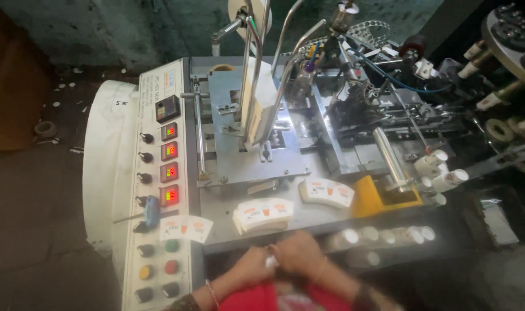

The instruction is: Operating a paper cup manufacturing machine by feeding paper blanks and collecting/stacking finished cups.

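Head view: two hands meet at a paper-cup machine

Head camera looks down on a grey machine bed (308,216). At 6 o'clock, the left hand (252,266) and right hand (300,253) press together, fingers curled around something small and white (271,262); what it is cannot be told through blur. Just above them, toward 12 o'clock, lies a fanned stack of printed cup blanks (263,214). A second stack (327,192) sits at 1 o'clock. At 9 o'clock stands a control panel (159,230) with red displays and coloured buttons.
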